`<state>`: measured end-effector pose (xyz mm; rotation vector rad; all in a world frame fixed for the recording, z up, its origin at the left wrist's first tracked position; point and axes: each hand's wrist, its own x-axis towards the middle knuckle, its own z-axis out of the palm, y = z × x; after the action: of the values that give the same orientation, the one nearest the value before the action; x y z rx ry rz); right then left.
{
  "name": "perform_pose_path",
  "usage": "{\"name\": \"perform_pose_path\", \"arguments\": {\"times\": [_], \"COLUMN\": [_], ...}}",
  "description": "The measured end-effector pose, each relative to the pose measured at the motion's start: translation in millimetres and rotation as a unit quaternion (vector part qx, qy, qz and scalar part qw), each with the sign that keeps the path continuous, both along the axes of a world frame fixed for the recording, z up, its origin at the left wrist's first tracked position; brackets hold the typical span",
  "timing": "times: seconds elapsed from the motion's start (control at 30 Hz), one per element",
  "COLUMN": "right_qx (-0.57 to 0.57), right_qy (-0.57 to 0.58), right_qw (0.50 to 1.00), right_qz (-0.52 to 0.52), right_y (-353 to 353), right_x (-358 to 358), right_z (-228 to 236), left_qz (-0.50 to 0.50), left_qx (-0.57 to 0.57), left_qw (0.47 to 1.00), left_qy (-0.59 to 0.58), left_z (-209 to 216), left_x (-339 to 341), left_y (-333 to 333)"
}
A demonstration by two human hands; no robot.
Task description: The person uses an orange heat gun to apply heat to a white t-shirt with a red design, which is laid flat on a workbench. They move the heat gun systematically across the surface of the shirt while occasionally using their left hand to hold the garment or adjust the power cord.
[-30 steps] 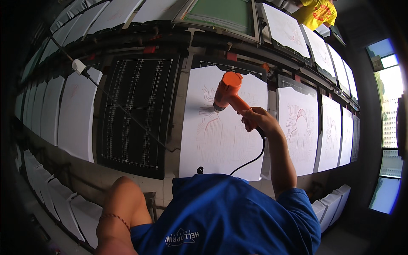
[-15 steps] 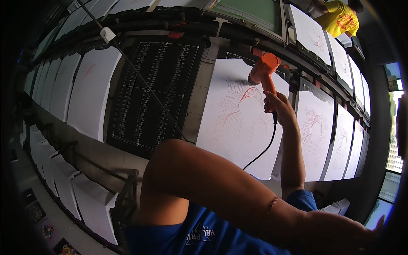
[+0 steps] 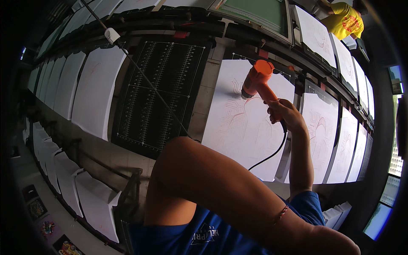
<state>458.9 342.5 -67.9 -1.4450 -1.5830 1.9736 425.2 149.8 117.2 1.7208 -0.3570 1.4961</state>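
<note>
My right hand (image 3: 284, 113) is wrapped round the handle of an orange heat gun (image 3: 260, 77), whose black cable hangs down behind my left forearm. The dark nozzle points down to the left, over a white fabric panel (image 3: 238, 136) laid on a black board. Thin red and grey lines are printed on that panel, and the nozzle sits near the upper part of the print. My left arm is bent across the lower part of the view, a beaded bracelet at the wrist. Only part of my left hand (image 3: 333, 245) shows at the bottom right edge; its fingers are hidden.
To the left lies a bare black board (image 3: 159, 93) with white ruler marks. More white panels (image 3: 321, 136) stand in rows on both sides. A thin rod (image 3: 144, 80) crosses in front of the black board. Beyond are a green framed screen (image 3: 259, 17) and a person in yellow (image 3: 345, 21).
The heat gun has moved slightly left and down over the print, its nozzle still tilted left. My left hand has shifted left and lower, and its fingers have gone out of sight.
</note>
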Motion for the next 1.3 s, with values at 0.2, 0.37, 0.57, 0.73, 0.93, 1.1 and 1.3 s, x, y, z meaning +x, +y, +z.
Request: {"name": "perform_pose_path", "arguments": {"times": [0.2, 0.37, 0.57, 0.73, 0.93, 1.1, 1.3], "right_qx": [0.005, -0.018, 0.000, 0.002, 0.008, 0.045, 0.042], "right_qy": [0.016, -0.023, -0.038, 0.004, 0.002, 0.013, 0.039], "right_qw": [1.000, 0.998, 0.997, 0.997, 0.994, 0.993, 0.997], "right_qz": [0.002, 0.054, 0.068, 0.082, 0.105, 0.112, 0.059], "right_y": [-12.9, -4.0, -2.5, 5.2, 13.5, 24.0, 26.2], "right_x": [0.3, -8.5, -21.0, -26.1, -38.9, -45.8, -56.3], "right_z": [0.0, 0.7, 3.5, -15.9, -18.3, -31.3, -33.9], "left_qz": [0.018, 0.023, -0.020, -0.063, -0.093, -0.117, -0.085], "left_qx": [-0.029, -0.033, -0.010, -0.005, 0.001, 0.005, -0.022], "left_qw": [0.999, 0.999, 1.000, 0.998, 0.995, 0.992, 0.996], "left_qy": [0.026, 0.034, -0.008, -0.027, -0.038, -0.040, -0.018], "left_z": [-26.3, -35.3, -20.5, -10.1, -3.1, 4.6, -7.9], "left_x": [-34.2, -39.9, -5.3, 15.2, 28.3, 36.5, 10.5], "left_y": [9.0, 12.8, 4.4, -1.8, -5.8, -11.4, -11.2]}}
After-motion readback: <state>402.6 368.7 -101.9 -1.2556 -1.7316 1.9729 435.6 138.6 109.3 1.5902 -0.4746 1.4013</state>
